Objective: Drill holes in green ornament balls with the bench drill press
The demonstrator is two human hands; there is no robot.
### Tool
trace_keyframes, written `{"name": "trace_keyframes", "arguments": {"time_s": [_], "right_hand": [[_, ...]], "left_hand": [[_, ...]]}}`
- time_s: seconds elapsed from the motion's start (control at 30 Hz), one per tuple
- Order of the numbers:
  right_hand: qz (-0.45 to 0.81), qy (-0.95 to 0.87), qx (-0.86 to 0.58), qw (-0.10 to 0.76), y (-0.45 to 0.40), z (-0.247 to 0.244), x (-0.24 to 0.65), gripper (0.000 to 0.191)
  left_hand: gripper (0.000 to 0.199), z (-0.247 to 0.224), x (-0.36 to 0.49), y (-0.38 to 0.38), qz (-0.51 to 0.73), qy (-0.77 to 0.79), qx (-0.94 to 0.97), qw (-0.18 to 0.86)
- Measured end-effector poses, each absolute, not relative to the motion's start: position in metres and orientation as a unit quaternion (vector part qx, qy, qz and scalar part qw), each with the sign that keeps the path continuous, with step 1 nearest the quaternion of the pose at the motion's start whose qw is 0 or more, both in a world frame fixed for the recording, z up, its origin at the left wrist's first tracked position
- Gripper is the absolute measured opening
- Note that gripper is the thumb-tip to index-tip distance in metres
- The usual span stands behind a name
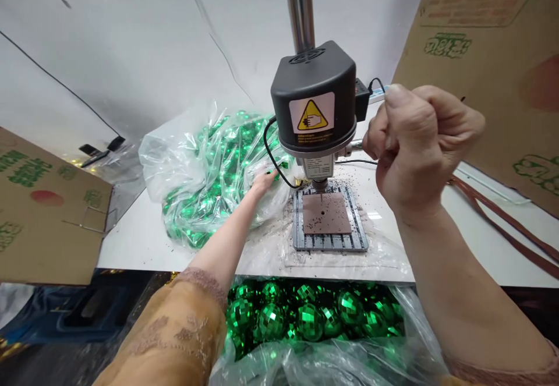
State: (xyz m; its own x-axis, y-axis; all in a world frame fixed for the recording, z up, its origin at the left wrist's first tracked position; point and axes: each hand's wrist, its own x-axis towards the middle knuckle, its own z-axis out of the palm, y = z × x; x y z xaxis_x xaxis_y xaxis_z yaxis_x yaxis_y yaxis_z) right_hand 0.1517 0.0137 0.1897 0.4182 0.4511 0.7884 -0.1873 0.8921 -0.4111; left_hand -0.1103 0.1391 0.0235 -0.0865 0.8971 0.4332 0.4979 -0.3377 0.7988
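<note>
My left hand (pixel 264 181) reaches into the opening of a clear plastic bag (pixel 161 153) filled with shiny green faceted balls (pixel 222 170); its fingers are mostly hidden by plastic and green pieces. To the right, my right hand (pixel 419 135) is curled closed beside the black drill press (pixel 314 95), at the end of its metal feed handle (pixel 357 144). Below the drill, a brown square board (pixel 326 223) with a small dark hole lies on the grooved metal base (pixel 360 237). Black shavings are scattered around it.
More green balls (pixel 310 319) fill an open plastic-lined container under the table's front edge. Cardboard boxes stand at the left (pixel 48 211) and right (pixel 493 54). A brown strap (pixel 493 217) lies on the white table (pixel 131 246) at the right. A cable loops beside the drill.
</note>
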Motion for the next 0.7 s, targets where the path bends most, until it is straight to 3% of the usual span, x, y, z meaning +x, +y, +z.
{"name": "trace_keyframes", "arguments": {"time_s": [0.2,0.37,0.57,0.7], "right_hand": [[0.192,-0.512,-0.144,0.825,0.011,0.190,0.150,0.046],[0.180,-0.516,-0.156,0.823,0.013,0.189,0.150,0.051],[0.164,-0.527,-0.157,0.819,0.014,0.187,0.151,0.051],[0.150,-0.539,-0.193,0.806,0.014,0.185,0.152,0.052]], "left_hand": [[0.028,0.054,-0.109,0.077,0.412,0.631,0.612,0.238],[0.032,0.062,-0.081,-0.007,0.421,0.534,0.713,0.170],[0.024,0.050,-0.036,-0.039,0.490,0.431,0.731,0.201],[0.039,0.039,-0.017,-0.026,0.512,0.442,0.661,0.326]]}}
